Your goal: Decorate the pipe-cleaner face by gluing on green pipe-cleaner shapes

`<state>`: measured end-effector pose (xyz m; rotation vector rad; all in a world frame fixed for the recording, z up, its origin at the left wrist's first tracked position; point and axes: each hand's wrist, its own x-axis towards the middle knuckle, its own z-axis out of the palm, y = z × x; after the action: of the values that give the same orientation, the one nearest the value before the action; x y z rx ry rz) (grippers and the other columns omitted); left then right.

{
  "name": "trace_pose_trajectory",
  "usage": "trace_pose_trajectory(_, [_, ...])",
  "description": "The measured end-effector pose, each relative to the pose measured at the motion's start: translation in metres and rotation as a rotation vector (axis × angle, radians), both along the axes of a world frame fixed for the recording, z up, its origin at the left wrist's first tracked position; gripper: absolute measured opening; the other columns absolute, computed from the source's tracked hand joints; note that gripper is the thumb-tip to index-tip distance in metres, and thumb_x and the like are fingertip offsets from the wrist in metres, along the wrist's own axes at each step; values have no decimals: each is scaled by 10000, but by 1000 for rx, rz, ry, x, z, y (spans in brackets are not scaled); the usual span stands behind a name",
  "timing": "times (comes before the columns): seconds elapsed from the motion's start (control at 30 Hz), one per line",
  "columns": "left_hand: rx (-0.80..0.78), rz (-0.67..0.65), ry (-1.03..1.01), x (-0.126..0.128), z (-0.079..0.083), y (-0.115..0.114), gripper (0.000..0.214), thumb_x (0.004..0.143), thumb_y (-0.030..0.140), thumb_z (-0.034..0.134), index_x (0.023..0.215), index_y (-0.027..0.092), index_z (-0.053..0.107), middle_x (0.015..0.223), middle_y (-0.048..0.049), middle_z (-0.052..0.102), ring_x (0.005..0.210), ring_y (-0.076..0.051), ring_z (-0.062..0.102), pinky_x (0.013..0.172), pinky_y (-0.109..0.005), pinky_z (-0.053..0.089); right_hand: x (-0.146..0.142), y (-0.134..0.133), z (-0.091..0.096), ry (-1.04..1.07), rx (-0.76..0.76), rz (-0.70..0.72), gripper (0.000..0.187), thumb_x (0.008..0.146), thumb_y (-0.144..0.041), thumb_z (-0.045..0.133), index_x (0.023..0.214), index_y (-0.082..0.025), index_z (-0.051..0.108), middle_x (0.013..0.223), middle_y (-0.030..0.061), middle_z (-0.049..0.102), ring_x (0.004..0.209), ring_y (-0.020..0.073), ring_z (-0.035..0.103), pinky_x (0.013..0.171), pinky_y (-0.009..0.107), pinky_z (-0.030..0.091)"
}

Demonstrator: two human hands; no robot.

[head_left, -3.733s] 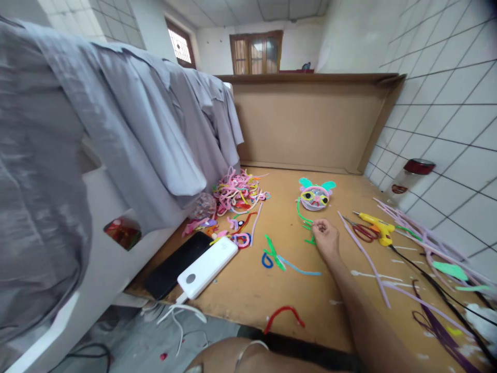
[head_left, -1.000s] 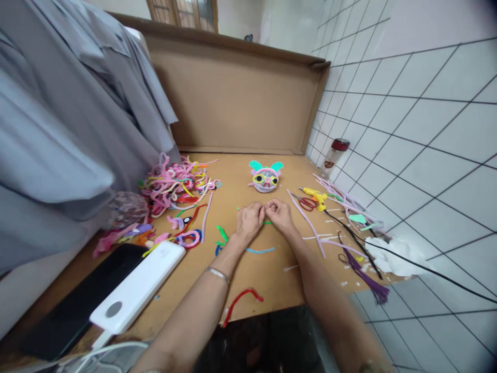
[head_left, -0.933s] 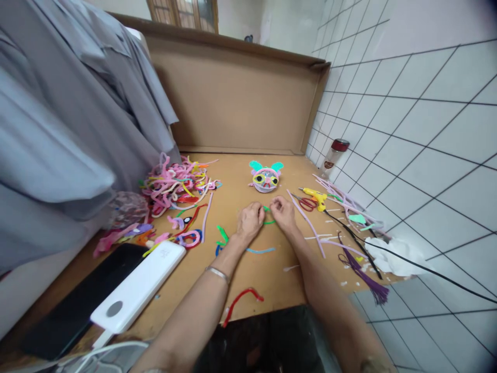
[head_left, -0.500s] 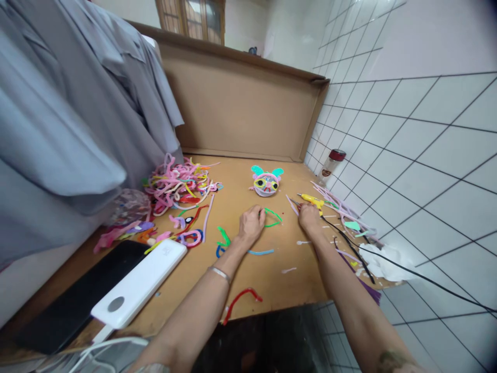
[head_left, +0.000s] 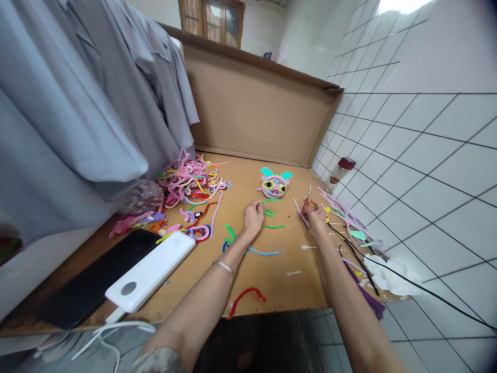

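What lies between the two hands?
In the head view, a short green pipe cleaner lies on the board between the left hand and the right hand, which holds scissors.

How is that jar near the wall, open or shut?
Shut. The red lid sits on top of the jar.

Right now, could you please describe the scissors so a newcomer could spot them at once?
On the cardboard worktop, look towards the tiled wall on the right. The right hand there grips the scissors, blades up; red handles set them apart from the lilac pipe cleaners alongside.
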<state>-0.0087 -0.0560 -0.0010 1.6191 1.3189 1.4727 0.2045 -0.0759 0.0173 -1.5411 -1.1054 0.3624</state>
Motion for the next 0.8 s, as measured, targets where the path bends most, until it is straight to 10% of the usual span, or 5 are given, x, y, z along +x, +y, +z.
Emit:
trace_pose_trajectory(0.17, [-71, 72, -234, -8, 5, 9, 104, 764, 159, 528, 776, 182, 629, 686, -13, 629, 684, -159, 576, 729, -264, 437, -59, 6, -4, 393, 60, 281, 583, 557, -427, 709, 1079, -192, 603, 622, -47, 587, 509, 108, 506, 531, 242, 410])
trace_pose_trajectory(0.5, [-137, 110, -463, -11, 7, 16, 56, 752, 176, 552, 730, 172, 604, 668, 11, 611, 640, -126, 559, 681, -233, 430, -85, -21, -8, -443, -49, 276, 400, 729, -397, 637, 1091, -233, 594, 1095, 75, 692, 990, 248, 638, 890, 410, 418])
trace_pose_trajectory(0.8, [-87, -27, -387, 0, 9, 3, 66, 737, 195, 581, 734, 160, 637, 705, -11, 657, 675, -125, 582, 687, -230, 444, -94, -26, 1, -460, -129, 251, 346, 725, -453, 632, 988, -229, 605, 922, 35, 721, 795, 201, 659, 744, 325, 456])
